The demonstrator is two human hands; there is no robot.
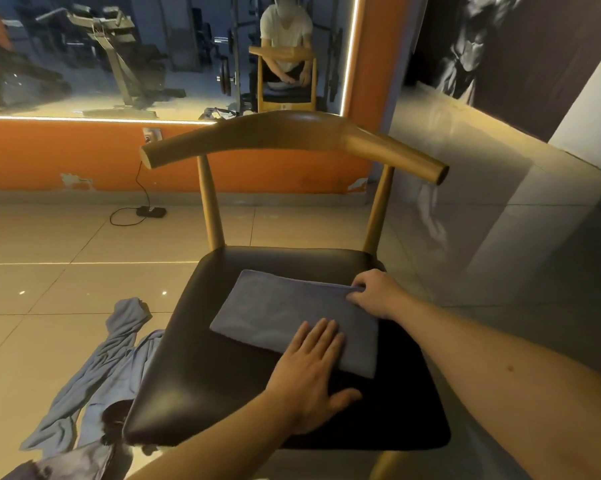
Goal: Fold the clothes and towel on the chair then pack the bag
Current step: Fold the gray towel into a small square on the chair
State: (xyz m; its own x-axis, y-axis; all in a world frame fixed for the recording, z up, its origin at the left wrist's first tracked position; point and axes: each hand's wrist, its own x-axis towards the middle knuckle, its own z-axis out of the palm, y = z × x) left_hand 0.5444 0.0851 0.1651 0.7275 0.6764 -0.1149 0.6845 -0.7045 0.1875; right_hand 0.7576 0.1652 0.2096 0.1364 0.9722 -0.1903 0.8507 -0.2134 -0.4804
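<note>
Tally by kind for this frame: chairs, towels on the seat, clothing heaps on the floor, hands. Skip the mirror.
Wooden chair with black padded seat: 1
Folded blue-grey towel on the seat: 1
Crumpled blue clothing heap on the floor: 1
Hands: 2 (left hand, right hand)
Total: 5

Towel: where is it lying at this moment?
In the head view, the folded towel lies centre-frame on the black chair seat, the left hand flat on its near edge, the right hand pinching its far-right corner.
</note>
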